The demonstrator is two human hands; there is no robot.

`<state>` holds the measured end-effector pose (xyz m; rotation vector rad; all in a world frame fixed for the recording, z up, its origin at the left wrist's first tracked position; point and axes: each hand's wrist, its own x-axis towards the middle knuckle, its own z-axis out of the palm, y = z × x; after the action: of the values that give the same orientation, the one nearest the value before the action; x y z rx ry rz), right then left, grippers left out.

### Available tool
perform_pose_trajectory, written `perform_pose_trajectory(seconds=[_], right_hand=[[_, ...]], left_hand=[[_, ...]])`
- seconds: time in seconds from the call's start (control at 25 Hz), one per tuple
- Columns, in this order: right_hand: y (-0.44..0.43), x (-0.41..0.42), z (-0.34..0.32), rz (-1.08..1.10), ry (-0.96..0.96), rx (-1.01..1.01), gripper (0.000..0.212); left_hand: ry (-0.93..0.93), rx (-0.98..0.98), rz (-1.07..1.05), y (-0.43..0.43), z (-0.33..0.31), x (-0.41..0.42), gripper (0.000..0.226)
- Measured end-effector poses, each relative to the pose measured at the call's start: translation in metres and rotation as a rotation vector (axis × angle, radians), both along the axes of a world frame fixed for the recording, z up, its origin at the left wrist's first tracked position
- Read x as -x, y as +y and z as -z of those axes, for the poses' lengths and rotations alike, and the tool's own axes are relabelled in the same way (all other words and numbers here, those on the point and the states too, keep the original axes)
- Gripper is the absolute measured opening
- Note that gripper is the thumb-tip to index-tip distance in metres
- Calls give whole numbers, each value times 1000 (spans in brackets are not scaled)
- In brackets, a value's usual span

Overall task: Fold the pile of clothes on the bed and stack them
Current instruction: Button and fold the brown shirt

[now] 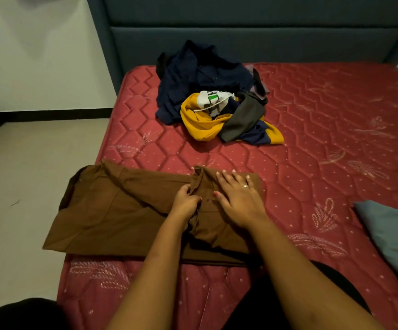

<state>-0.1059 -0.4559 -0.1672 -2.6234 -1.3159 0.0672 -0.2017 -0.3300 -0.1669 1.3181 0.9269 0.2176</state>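
Seen from the head view: looks early in the job. Shows just one piece under way, a brown garment [121, 210] laid flat across the near left corner of the bed [336, 103], overhanging the mattress edge toward the floor [21, 175] at its left end. Seems folded in along its length already, collar end to the right, though hard to tell in the dim light how many layers. Pinches a ruck of the brown cloth near the collar with the curled fingers of the left hand [186, 198]. Presses down just beside it with the right hand [237, 201], fingers straight and spread, grasping nothing, wearing a ring [245, 186]. Shows no finished stack anywhere. Leaves the pile of clothes [212, 98] heaped well apart toward the headboard [240, 39]: dark navy, yellow, grey and a white piece tangled together, all yet to be pulled out, folded and stacked. Offers room for a stack on bare mattress to the right, between the garment and a grey-blue pillow [393, 234] at the right edge. Puts nothing between hands and pile; risks only the overhanging end sliding floorward.
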Motion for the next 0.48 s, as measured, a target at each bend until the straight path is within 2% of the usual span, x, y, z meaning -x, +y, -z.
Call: perform_pose_trajectory(seconds=[0.12,0.32,0.4,0.48], right_hand=[[5,3,18,-38,29,119,82],[3,2,25,-33,132,156,84],[4,1,19,-34,173,170,83],[6,1,16,-48,186,168,78]], left_hand=[[137,-229,8,7,2,9,26],[481,-675,109,-9,-15,21,31],[497,-858,58,-11,-20,18,40],[496,-958,114,-4,-20,6,47]])
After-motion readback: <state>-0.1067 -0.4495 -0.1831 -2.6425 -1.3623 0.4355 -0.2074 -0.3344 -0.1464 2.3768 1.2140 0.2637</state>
